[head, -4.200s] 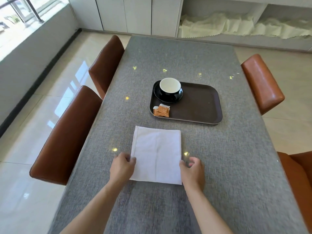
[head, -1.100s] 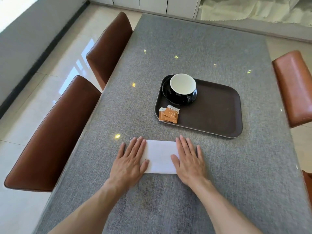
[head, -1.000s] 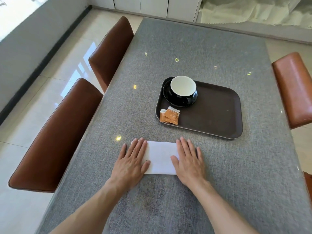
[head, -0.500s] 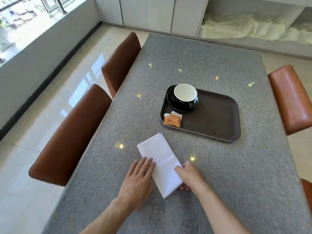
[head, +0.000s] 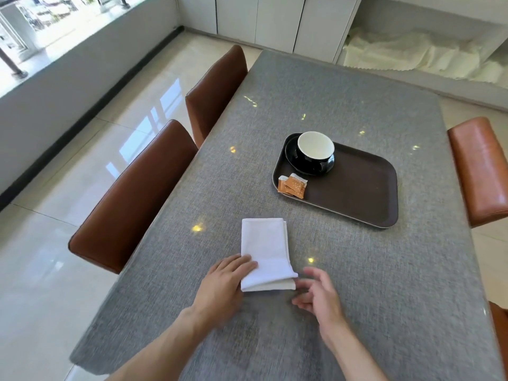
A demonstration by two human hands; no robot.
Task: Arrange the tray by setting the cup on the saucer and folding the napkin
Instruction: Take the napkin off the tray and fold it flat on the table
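Note:
The white napkin [head: 265, 250] lies folded into a narrow strip on the grey table, its long side pointing away from me. My left hand [head: 224, 284] rests flat on its near left corner. Just right of the near end, my right hand [head: 317, 294] hovers with fingers apart, holding nothing. Farther back, the black cup [head: 314, 149] with a white inside stands on the black saucer [head: 292, 163], in the left end of the dark brown tray [head: 357, 193].
Orange sachets [head: 292, 185] lie at the tray's near left corner. Brown leather chairs stand along the left side [head: 129, 199] and the right side [head: 482, 169] of the table. White cloth [head: 420, 55] lies on a low shelf at the back.
The napkin has been folded narrower and turned from lying crosswise to pointing away from me. My right hand has let go of its near end and moved right.

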